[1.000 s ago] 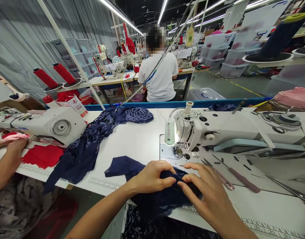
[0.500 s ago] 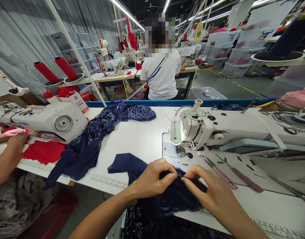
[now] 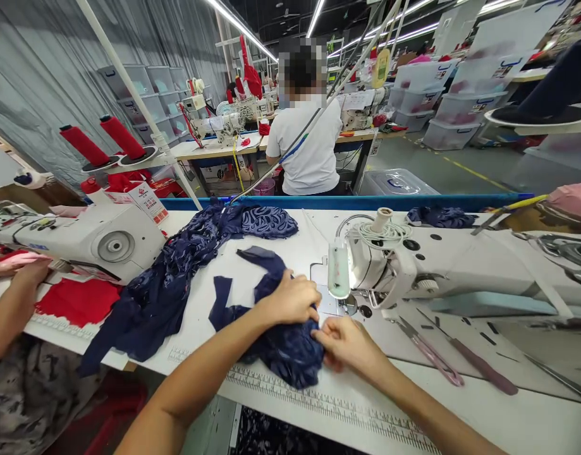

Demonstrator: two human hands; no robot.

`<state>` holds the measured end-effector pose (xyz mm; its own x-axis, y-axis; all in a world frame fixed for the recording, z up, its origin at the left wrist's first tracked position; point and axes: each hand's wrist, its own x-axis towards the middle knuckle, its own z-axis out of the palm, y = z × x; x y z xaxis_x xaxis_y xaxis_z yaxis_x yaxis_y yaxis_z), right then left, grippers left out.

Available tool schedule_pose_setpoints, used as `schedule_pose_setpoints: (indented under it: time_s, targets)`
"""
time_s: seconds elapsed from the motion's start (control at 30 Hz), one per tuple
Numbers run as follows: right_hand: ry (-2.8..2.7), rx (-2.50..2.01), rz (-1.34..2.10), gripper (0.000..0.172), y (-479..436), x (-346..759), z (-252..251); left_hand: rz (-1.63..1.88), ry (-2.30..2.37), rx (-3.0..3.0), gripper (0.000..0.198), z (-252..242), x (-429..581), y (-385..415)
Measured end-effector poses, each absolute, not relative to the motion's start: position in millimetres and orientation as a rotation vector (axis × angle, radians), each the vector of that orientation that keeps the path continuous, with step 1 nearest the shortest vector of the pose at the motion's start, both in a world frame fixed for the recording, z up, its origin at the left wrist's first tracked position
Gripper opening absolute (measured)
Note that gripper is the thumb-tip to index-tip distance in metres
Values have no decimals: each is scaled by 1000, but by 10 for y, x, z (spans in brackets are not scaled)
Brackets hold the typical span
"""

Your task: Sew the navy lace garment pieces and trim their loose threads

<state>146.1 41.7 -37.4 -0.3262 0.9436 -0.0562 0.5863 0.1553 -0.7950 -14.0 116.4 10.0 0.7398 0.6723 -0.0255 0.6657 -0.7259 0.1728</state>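
Bunched navy fabric [image 3: 290, 354] lies on the white sewing table in front of the machine's needle area. My left hand [image 3: 294, 297] is closed over its upper part, with some fingertips tucked out of sight. At the cloth's right edge, my right hand [image 3: 340, 341] pinches the fabric between thumb and fingers. Just beyond my hands stands the sewing machine [image 3: 380, 265], its lit needle area close to the cloth. A separate navy patterned fabric pile [image 3: 176, 272] stretches across the table to the left.
Thread snips [image 3: 432, 354] and a purple-handled tool [image 3: 484, 366] lie right of my right hand. A printed ruler [image 3: 318, 404] runs along the front edge. At left, a co-worker's hands work beside red fabric [image 3: 79, 300] and another machine [image 3: 114, 243]. Another person sits ahead.
The navy fabric has been gathered up and shifted left and onto the table. My left hand went from a fingertip pinch to a grasp over the cloth; my right hand moved slightly left.
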Motion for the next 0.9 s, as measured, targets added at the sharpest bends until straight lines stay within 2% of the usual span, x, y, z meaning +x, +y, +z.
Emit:
schedule_pose_setpoints:
  time_s: [0.13, 0.2, 0.3, 0.43, 0.7, 0.9]
  targets:
    - [-2098, -1423, 548, 22, 243, 1734, -485, 124, 1110, 2725, 18, -142, 84, 1135]
    - [-2164, -1337, 403, 24, 210, 1777, -506, 203, 1197, 2716, 20, -148, 80, 1061]
    - [-2229, -1222, 238, 24, 208, 1811, -521, 371, 1098, 2803, 10, -180, -12, 843]
    - [-2326, -1092, -21, 24, 235, 1893, -527, 471, 918, 2851, 23, -329, -139, 548]
    - [-2408, -995, -129, 21, 284, 2032, -642, 319, 1005, 2846, 27, -372, -121, 589]
    - [-2511, -893, -371, 36, 319, 2151, -676, 410, 998, 2798, 29, -456, -86, 703]
